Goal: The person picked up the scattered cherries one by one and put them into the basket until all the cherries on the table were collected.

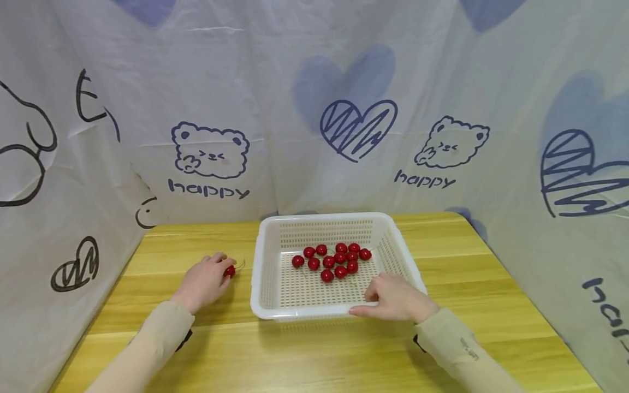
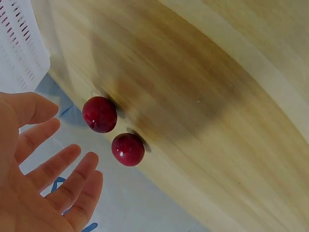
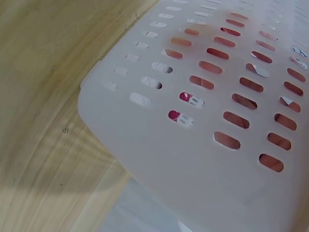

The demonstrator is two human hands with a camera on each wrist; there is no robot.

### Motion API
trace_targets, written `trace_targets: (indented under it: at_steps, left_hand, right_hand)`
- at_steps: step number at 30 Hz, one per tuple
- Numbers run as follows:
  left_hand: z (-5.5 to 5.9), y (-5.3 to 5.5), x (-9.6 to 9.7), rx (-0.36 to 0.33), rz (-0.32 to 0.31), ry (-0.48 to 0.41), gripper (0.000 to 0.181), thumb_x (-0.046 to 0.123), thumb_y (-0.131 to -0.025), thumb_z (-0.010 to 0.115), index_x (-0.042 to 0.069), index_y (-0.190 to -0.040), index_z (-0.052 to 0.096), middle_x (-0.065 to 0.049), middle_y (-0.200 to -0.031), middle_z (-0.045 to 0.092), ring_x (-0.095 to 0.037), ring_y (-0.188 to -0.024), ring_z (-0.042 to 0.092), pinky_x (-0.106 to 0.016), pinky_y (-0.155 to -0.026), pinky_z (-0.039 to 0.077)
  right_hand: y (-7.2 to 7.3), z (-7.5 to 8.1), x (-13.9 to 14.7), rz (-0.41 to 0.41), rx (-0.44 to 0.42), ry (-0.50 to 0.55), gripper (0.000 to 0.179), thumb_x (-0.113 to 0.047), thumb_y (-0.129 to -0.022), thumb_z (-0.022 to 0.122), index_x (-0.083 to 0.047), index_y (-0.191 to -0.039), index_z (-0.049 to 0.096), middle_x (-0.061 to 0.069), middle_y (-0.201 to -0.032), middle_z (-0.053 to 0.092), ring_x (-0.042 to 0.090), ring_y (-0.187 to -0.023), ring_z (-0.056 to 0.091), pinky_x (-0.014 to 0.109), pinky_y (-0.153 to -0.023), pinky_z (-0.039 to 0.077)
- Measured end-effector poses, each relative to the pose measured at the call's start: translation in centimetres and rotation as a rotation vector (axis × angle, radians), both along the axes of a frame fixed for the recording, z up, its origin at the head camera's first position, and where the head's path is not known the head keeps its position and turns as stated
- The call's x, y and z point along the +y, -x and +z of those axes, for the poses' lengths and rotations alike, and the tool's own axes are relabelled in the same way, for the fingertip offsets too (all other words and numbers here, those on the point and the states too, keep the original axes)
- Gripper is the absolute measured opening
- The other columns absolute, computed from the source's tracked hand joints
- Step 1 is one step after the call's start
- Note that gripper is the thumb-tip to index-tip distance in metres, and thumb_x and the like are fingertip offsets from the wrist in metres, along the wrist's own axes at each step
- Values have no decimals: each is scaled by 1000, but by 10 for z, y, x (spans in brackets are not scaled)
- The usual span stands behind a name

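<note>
A white plastic basket (image 1: 304,313) with slotted sides stands on the table, and several red cherries (image 1: 328,262) lie on its floor. My right hand (image 1: 395,298) grips the front rim near the right corner, fingers curled over into the basket. Through the slots of the basket wall (image 3: 159,159), the right wrist view shows parts of the fingers. To the left of the basket, my left hand (image 1: 208,278) is over the table beside a stemmed cherry (image 1: 229,271). The left wrist view shows two cherries, a nearer-basket cherry (image 2: 99,114) and another cherry (image 2: 128,149), apart from the loosely spread fingers.
The wooden table (image 1: 491,305) extends on both sides of the basket and in front of it. A pale cloth (image 1: 285,109) printed with hearts and bears hangs behind the table and along both sides.
</note>
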State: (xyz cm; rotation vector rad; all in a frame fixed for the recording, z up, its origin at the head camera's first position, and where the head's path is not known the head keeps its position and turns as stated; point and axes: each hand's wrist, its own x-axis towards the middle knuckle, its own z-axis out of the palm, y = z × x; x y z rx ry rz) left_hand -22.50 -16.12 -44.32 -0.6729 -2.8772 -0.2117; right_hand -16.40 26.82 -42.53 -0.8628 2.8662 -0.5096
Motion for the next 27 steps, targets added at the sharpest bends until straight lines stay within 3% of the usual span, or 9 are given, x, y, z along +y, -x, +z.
trace_targets:
  at_steps: [6,14,27]
  left_hand:
    - [-1,-2,1,-44,-9,0,29,12,-89,71,3,-117,69,-15,-112,67,-32,-90,67,-50,-83,57]
    - [-1,-4,4,-97,0,5,30,12,-90,71,3,-118,68,-16,-115,66,-32,-94,67,-50,-82,58]
    - [-5,1,2,-103,11,6,34,11,-88,69,1,-121,66,-17,-113,65,-32,-89,66,-50,-80,57]
  right_hand:
    - [0,1,0,-8,-15,2,61,-70,-87,61,-30,-51,33,-19,-46,21,-2,-46,15,18,-46,19]
    - [0,0,1,-1,-14,10,62,-70,-87,61,-29,-51,32,-18,-48,19,-1,-47,14,19,-47,19]
    - [0,1,1,1,-16,11,62,-70,-87,62,-28,-51,33,-19,-47,20,-1,-47,16,18,-47,19]
